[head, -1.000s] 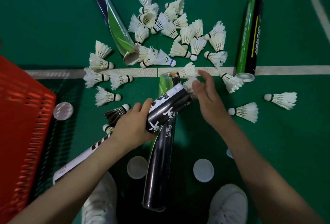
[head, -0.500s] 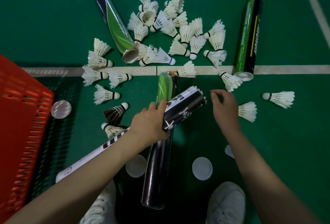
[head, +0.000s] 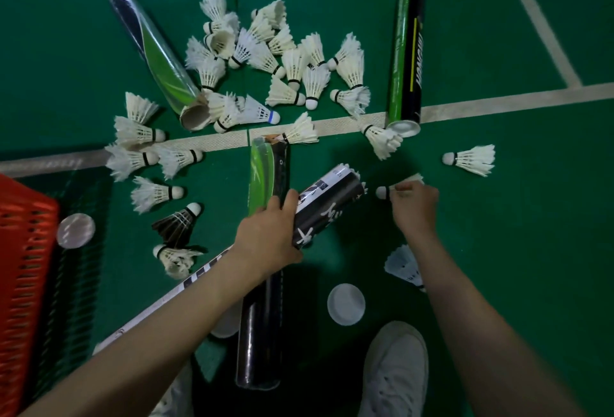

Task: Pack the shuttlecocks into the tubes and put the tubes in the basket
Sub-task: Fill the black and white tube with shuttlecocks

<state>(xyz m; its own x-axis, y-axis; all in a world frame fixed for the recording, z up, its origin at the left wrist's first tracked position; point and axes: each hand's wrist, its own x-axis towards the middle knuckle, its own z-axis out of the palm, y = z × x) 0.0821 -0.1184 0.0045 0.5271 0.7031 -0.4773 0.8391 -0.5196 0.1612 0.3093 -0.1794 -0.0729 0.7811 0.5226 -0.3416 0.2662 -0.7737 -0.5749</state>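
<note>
Shuttlecock [head: 386, 191] pinched in the right hand [head: 413, 210], while the left hand [head: 265, 239] grips the black-and-white tube [head: 332, 201].

I see a badminton court here; the floor [head: 498, 283] is smooth green sports matting; white boundary lines [head: 498, 104] cross it, one meeting another on the far right; many feathered shuttlecocks [head: 314, 82] lie scattered over the green, with their long tubes [head: 406, 51] lying among them.

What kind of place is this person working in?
Most likely an indoor badminton court: green sports flooring marked with white court lines, and feather shuttlecocks scattered among tubes.
</note>
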